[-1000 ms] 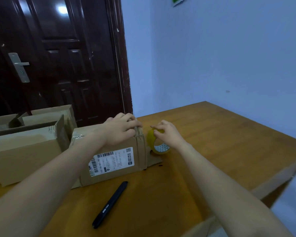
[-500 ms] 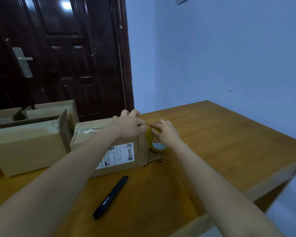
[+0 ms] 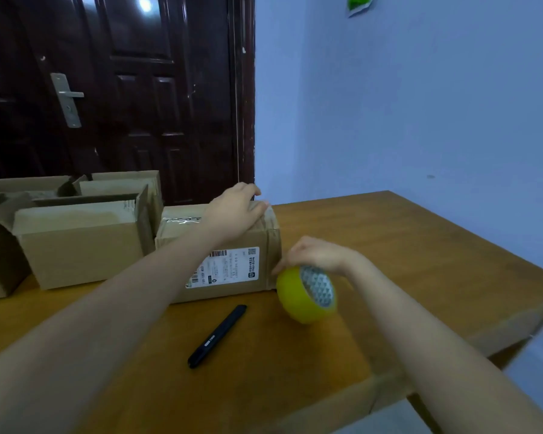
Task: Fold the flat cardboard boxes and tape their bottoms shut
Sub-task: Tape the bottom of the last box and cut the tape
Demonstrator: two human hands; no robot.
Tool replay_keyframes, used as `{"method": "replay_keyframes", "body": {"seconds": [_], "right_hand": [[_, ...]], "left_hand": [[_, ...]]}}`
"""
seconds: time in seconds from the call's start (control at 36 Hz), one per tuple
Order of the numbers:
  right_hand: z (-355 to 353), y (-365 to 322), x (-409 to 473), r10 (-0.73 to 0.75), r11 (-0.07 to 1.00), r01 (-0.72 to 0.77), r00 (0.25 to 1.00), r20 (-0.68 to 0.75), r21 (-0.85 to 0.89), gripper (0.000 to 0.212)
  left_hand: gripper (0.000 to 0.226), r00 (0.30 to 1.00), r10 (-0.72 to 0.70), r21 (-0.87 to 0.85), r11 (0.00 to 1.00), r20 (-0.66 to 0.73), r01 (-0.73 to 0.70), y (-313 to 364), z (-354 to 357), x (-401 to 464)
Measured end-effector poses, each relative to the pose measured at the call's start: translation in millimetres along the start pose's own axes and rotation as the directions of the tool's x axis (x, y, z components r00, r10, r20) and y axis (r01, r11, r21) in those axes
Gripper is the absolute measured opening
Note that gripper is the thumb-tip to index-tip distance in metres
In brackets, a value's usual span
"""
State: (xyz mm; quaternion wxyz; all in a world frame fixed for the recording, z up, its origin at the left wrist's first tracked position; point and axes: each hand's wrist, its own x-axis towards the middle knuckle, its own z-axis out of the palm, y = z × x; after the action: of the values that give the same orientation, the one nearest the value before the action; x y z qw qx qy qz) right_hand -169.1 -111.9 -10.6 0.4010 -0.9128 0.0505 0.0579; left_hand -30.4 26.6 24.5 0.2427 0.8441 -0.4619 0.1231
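The cardboard box (image 3: 220, 249) with the white shipping label (image 3: 224, 267) is seen standing on the wooden bench (image 3: 405, 245), near its middle, with the label turned to the near side. On the top of this box, at the right far corner, the left hand (image 3: 235, 211) is laid flat; its grip is spread, the fingers being almost straight and pressed on the cardboard, and nothing is enclosed by them. A strip of clear tape (image 3: 182, 219) is noticed on the top of the box, to the left of the wrist.

The yellow tape roll (image 3: 306, 296) is held by the right hand (image 3: 315, 255) just beside the right near corner of the box, close above the bench. The roll is gripped from above, the fingers being curled around its upper rim, and the patterned inner side of the roll is turned to the right. Whether the roll touches the box cannot be told.

A black pen (image 3: 217, 336) is lying on the bench, near to the viewer, apart from the box and the roll. To the left, further folded boxes (image 3: 76, 242) are placed close together, some with open flaps. Behind them a dark door (image 3: 123, 89) with a metal handle (image 3: 67, 100) is seen, and a pale blue wall (image 3: 420, 104) to the right.
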Motion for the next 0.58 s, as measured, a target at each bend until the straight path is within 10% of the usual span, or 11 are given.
{"method": "replay_keyframes", "body": {"seconds": [0.33,0.58], "right_hand": [[76,-26,25,0.016,0.99,0.004,0.99,0.14,-0.141,0.02],[74,-27,13,-0.175,0.98,0.196,0.938,-0.298,0.043,0.029]], "left_hand": [[0.037,0.976,-0.137,0.127,0.979,-0.172,0.16,-37,-28,-26],[0.044,0.891,-0.325,0.042,0.934,-0.319,0.355,-62,-42,-47]]}}
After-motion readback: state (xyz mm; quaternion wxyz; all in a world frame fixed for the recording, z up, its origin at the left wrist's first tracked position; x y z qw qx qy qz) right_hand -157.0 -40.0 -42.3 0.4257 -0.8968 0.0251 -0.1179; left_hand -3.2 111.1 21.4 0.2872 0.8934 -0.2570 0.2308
